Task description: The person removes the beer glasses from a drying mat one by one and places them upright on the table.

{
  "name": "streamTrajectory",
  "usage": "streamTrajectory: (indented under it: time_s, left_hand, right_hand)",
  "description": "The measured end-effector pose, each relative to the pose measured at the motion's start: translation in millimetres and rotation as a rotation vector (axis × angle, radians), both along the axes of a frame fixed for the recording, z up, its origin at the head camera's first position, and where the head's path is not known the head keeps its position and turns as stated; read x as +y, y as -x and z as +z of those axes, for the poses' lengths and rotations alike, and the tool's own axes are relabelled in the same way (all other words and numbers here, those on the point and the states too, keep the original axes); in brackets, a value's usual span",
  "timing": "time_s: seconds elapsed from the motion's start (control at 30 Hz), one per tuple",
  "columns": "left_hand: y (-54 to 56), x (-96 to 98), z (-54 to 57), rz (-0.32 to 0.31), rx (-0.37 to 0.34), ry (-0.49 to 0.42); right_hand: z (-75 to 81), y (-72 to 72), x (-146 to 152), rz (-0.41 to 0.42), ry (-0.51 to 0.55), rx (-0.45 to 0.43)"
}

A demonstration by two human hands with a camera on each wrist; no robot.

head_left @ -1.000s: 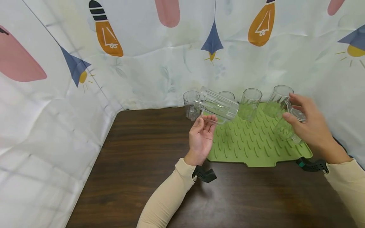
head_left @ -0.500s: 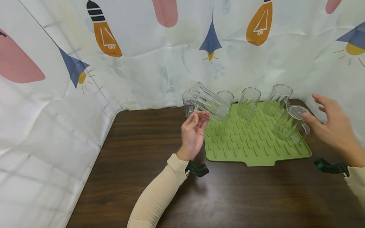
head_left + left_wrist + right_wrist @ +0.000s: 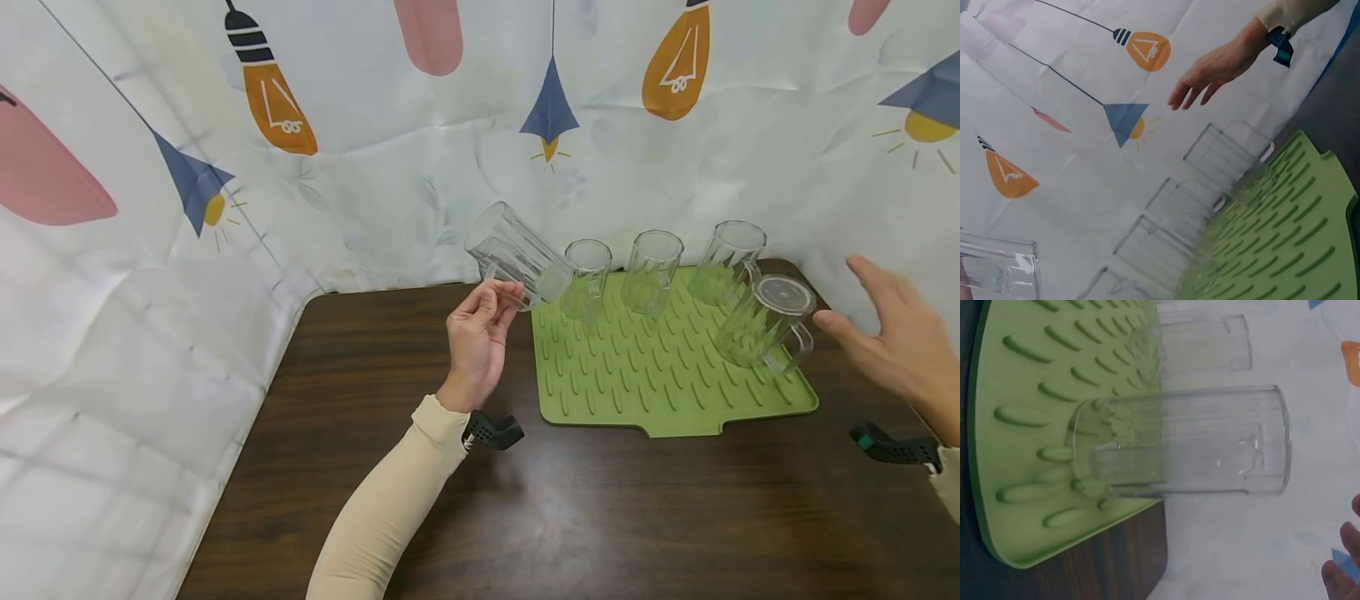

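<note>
My left hand (image 3: 480,337) pinches the handle of a clear glass mug (image 3: 517,254), tilted on its side in the air left of a green drying mat (image 3: 637,392). A corner of this held mug (image 3: 1004,256) shows in the left wrist view. Off the mat's right side, my right hand (image 3: 900,333) holds nothing, its fingers spread and relaxed. Nearest to it, an upside-down glass mug (image 3: 765,321) stands at the mat's right front. Three more glass mugs, the left one (image 3: 587,279), the middle one (image 3: 652,271) and the right one (image 3: 727,262), line the mat's back.
A dark wooden table (image 3: 360,392) carries the mat. Behind and to the left hangs a white patterned curtain (image 3: 420,150), close to the table's back edge. Another glass that stood left of the mat is largely hidden behind the held mug.
My left hand has carried the tilted mug leftward, and the mug's tilt has changed. My right hand has drawn away rightward from the upside-down mug.
</note>
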State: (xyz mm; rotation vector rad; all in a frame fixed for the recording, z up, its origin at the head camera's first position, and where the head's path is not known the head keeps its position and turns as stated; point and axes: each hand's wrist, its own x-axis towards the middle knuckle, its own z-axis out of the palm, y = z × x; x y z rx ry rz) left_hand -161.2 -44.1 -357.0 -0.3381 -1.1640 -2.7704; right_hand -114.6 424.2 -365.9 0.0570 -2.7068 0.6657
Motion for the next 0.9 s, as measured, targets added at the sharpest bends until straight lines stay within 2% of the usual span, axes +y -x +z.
streamTrajectory:
  time_s: [0.17,0.47,0.6,0.73,0.9]
  left_hand:
    - [4.7,-10.7,1.1,0.035,0.024,0.04]
    - [13.1,-28.2,2.7,0.103,0.057,0.121]
    - [17.5,-34.4,2.6,0.128,0.067,0.146]
    - [20.5,-40.9,2.5,0.155,0.071,0.193]
    - [23.3,-47.9,3.0,0.193,0.087,0.254]
  right_hand:
    - [-7.5,-2.9,9,0.021,-0.059,-0.08]
    - [-21.0,-8.8,19,0.024,-0.101,-0.131]
    - [-30.6,-11.4,25,0.057,-0.091,-0.154]
    - [-41.3,-13.5,30,0.11,-0.09,-0.153]
    - [-54.0,-13.7,32,0.155,-0.146,-0.13]
